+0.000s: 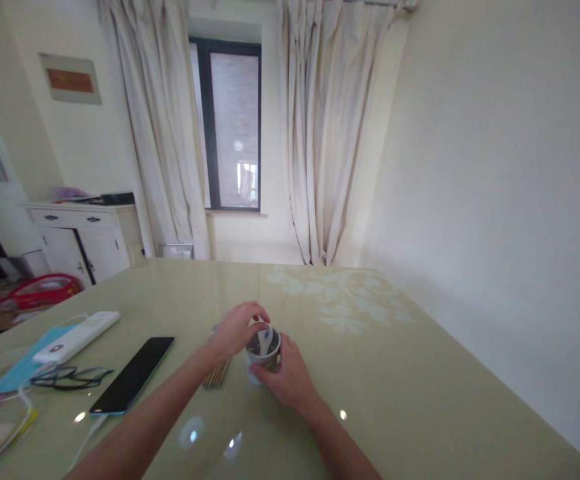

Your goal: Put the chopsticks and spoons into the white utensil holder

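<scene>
A pale cup (255,377) with a dark inside stands on the glossy table in front of me. My right hand (293,379) is wrapped around its right side, thumb across the front. Over the cup's mouth, my left hand (236,329) has its fingers closed on a white spoon (265,343) with a small blue mark. The spoon's bowl sits inside the rim; the fingers hide part of its handle. Several brown chopsticks (215,377) lie together just left of the cup, partly covered by my left hand and wrist.
On the table's left lie a black phone (135,375) with a cable, folded glasses (73,378), a white power strip (77,339) and a blue mask (17,372). A white wall (495,200) borders the table on the right. Behind stand curtains and a white cabinet (105,240).
</scene>
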Demonstrator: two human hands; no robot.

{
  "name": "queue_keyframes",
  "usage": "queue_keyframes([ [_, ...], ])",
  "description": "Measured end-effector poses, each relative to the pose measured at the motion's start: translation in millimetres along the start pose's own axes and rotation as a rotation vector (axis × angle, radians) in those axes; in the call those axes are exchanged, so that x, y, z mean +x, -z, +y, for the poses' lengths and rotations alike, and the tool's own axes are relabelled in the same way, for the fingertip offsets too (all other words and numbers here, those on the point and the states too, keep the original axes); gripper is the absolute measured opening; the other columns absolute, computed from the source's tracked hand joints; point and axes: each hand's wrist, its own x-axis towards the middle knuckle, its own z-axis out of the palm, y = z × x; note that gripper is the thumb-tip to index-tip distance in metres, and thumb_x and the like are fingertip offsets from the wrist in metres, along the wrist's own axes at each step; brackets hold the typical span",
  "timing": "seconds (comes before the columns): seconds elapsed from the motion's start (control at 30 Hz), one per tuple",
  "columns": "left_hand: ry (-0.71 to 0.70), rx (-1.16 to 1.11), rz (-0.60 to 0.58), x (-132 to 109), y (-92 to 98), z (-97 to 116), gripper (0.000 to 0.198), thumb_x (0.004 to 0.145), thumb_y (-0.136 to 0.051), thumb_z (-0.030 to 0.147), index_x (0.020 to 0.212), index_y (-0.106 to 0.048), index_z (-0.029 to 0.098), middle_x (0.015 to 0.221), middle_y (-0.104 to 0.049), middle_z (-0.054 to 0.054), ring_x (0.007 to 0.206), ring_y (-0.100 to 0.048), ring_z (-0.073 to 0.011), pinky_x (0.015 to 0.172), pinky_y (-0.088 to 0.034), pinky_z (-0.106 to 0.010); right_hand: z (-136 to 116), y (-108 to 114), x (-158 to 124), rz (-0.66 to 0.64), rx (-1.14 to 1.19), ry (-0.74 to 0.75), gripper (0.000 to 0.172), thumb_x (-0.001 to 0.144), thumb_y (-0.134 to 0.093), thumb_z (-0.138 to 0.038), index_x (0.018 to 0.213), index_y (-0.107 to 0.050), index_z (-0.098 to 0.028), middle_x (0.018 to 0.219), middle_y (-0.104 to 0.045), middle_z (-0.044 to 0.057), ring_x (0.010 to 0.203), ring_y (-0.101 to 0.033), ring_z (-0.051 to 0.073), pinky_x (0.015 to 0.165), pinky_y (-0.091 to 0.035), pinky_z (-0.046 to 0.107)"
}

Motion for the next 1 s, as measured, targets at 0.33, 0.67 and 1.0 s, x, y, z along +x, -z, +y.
queue_keyframes([
  [0.33,0.312,-0.493,0.394,0.3,78.3,-78.8,0.060,0.060,-0.088,0.068,0.092,-0.078,0.018,0.088,-0.080,-0.006,0.083,-0.074,-0.0225,0.084,-0.061,-0.037,-8.7,0.9,0.7,-0.015,-0.037,-0.079,0.059,0.072,-0.090,-0.035,0.124,-0.068,-0.018,0.123,-0.072,0.013,0.118,-0.064,0.035,0.105,-0.050,0.047],
  [0.67,0.546,-0.370,0.162,-18.8,50.9,-154.6,0.053,0.038,-0.093,0.059,0.064,-0.072,0.018,0.062,-0.075,-0.004,0.062,-0.068,-0.0205,0.067,-0.056,-0.034,-4.1,0.7,1.7,-0.012,-0.030,-0.055,0.058,0.072,-0.091,-0.036,0.123,-0.069,-0.019,0.122,-0.072,0.013,0.117,-0.064,0.034,0.104,-0.050,0.047],
  [1.0,0.545,-0.257,0.133,-21.7,34.4,-158.4,0.045,0.049,-0.084,0.058,0.067,-0.077,0.017,0.065,-0.076,-0.006,0.067,-0.069,-0.0242,0.065,-0.053,-0.033,-5.5,2.1,0.6,-0.028,-0.031,-0.053,0.058,0.073,-0.091,-0.034,0.124,-0.068,-0.019,0.122,-0.072,0.012,0.117,-0.064,0.034,0.104,-0.050,0.047],
])
